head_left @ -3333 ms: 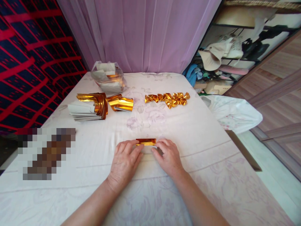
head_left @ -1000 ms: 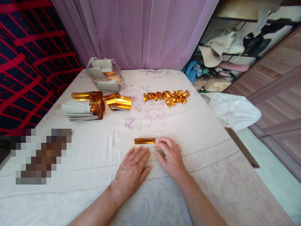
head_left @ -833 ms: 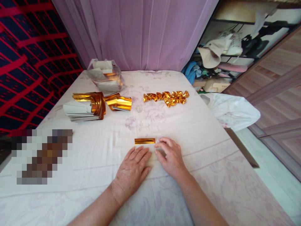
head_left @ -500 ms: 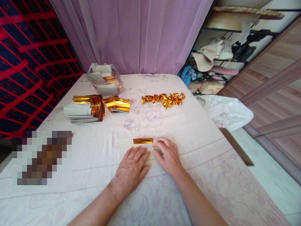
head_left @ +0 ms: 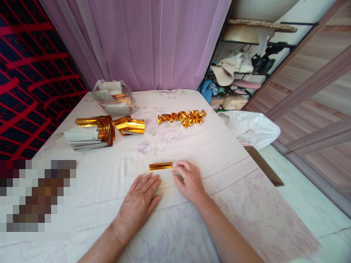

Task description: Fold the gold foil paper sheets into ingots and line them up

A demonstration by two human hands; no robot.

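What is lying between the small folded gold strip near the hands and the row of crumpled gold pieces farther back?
In the head view, only bare floral cloth lies between the gold strip and the crumpled gold pieces.

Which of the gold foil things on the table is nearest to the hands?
The small flat gold strip, lying alone just beyond the right hand; the gold stacks and crumpled pieces lie farther back.

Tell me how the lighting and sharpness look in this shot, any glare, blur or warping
Head view: soft, even daylight with faint shadows under the left hand and right hand; bright glare on the gold foil strip and the foil stack; a pixelated block hides the lower left; wide-angle warping tilts the shelves; the centre is sharp.
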